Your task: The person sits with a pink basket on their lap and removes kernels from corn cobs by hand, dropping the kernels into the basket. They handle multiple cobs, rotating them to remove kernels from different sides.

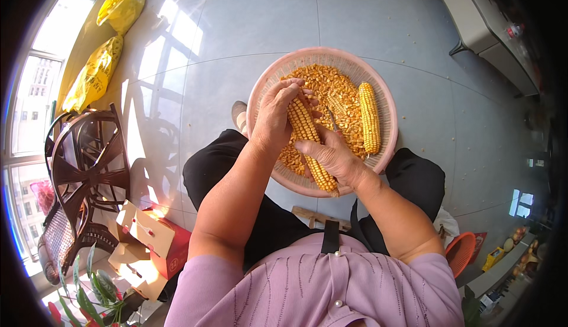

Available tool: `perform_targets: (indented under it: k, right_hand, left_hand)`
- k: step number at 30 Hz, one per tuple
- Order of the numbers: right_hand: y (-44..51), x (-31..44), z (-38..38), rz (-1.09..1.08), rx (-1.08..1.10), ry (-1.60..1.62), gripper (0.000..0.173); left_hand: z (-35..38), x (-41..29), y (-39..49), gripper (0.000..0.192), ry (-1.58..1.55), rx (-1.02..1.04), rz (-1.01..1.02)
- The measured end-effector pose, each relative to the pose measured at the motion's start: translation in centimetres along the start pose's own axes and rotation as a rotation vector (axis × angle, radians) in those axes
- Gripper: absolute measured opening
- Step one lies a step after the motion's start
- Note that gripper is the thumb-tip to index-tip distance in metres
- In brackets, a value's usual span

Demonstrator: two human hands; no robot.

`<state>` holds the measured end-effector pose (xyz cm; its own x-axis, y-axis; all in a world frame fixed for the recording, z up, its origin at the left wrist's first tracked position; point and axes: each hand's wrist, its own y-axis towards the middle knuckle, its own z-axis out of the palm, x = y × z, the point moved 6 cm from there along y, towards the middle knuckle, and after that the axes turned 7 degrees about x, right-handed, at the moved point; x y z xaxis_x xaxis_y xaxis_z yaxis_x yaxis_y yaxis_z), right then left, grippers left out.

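Observation:
Both my hands grip one ear of dried yellow corn (306, 125) above a round pink plastic basket (387, 105). My left hand (277, 112) is wrapped around its far end, fingertips partly hidden behind the cob. Around its lower half closes my right hand (335, 154), the thumb lying across the rows. Loose corn kernels (326, 78) cover much of the basket's bottom. A second whole ear (369, 118) lies along the basket's right side. Among the kernels, beyond my right hand, rest a shorter piece of corn (337, 104) and a thin pointed metal tool (333, 120) with a reddish handle.
The basket sits between my knees. At left are a dark rattan chair (91, 172), yellow plastic bags (95, 76), an opened cardboard box (151, 238) and a leafy plant (100, 287). A grey cabinet (479, 25) stands at upper right, an orange basket (460, 254) at lower right. Stray kernels dot the tiled floor.

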<state>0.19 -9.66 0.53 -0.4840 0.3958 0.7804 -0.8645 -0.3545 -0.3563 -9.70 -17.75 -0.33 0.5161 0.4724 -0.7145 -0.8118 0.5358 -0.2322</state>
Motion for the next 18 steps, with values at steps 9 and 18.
perform_targets:
  k: [9, 18]
  right_hand:
    - [0.0, -0.9, -0.3, -0.018, -0.065, -0.044, 0.046]
    - [-0.8, -0.7, -0.2, 0.105, -0.035, 0.087, 0.038]
  left_hand:
    - [-0.1, 0.7, 0.5, 0.024, 0.039, -0.020, -0.103]
    - [0.1, 0.5, 0.1, 0.026, -0.036, 0.121, -0.053]
